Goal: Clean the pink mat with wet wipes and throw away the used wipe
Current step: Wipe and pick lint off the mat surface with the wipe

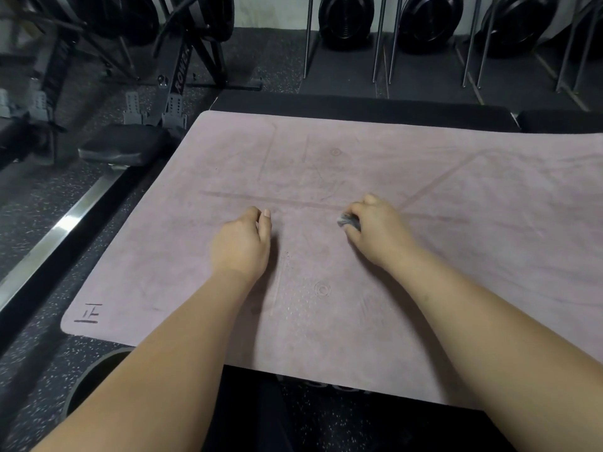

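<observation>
The pink mat (456,256) lies spread out in front of me, with faint lines and circles printed on it. My right hand (378,230) grips a crumpled grey, dirty wet wipe (348,221) and holds it down on the mat near its middle. My left hand (243,243) rests on the mat just left of it, fingers curled under, holding nothing that I can see.
A round black bin (94,373) stands by the mat's near left corner, partly behind my left forearm. A rowing machine (176,76) with its seat and shiny rail (58,230) runs along the left. Black fan-wheel machines (424,21) line the back wall. The floor is speckled black rubber.
</observation>
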Demonstrator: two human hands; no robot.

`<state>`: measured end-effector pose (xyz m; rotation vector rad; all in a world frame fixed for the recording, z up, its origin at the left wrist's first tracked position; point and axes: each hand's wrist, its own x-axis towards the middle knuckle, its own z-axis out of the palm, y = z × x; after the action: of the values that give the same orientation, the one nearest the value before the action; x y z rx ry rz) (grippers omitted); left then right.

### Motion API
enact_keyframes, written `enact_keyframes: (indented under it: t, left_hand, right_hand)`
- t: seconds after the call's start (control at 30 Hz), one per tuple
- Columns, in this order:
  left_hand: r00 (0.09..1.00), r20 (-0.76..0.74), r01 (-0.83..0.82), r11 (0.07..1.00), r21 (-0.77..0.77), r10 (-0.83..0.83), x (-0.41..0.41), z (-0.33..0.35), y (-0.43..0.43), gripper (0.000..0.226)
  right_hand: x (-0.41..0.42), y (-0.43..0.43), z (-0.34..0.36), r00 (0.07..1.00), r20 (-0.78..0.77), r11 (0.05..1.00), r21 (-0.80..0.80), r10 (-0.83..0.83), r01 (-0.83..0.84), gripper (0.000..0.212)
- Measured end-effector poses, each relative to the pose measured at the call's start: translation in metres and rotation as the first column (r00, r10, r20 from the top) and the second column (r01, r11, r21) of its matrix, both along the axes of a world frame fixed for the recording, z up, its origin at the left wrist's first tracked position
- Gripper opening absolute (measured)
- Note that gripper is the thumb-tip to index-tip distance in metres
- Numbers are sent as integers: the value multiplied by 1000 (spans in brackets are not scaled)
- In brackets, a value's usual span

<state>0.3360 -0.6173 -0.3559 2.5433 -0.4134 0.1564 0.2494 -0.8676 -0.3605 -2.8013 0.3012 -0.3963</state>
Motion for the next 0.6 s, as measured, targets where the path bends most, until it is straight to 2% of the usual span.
enact_keyframes:
  t: [0.07, 0.17, 0.23, 0.3, 0.37, 0.43, 0.53, 0.6]
  left_hand:
    - [1000, 7, -12, 1000, 10, 12, 2, -2, 0, 40]
    - [1000, 21, 10, 1000, -13, -9, 4, -7, 2, 35]
    - [999, 21, 32, 999, -31, -31, 8, -12, 5, 33]
    - [999, 14, 33, 999, -38, -33, 11, -13, 7, 33]
    - [1000, 11, 13, 1000, -23, -13, 13, -12, 6, 34]
    - [1000, 4, -17, 1000, 4, 17, 13, -9, 0, 36]
    - [999, -5, -34, 999, 30, 35, 9, -6, -9, 36]
    - [999, 6, -32, 999, 30, 32, 6, -6, -12, 35]
  right_hand:
    - [9, -9, 2, 994, 66, 996, 30, -91, 89, 19]
    - [29, -29, 11, 929, 156, 932, 195, -337, 305, 17]
    - [44, -35, 15, 884, 138, 877, 260, -448, 404, 15]
    - [59, -27, 13, 873, 87, 860, 245, -480, 448, 17]
    - [73, -4, 6, 887, 24, 878, 157, -462, 453, 24]
    - [82, 30, 1, 917, -14, 908, 135, -400, 398, 31]
    - [74, 89, -3, 979, -14, 956, 214, -202, 200, 25]
    - [60, 112, -5, 999, 28, 982, 184, -38, 33, 21]
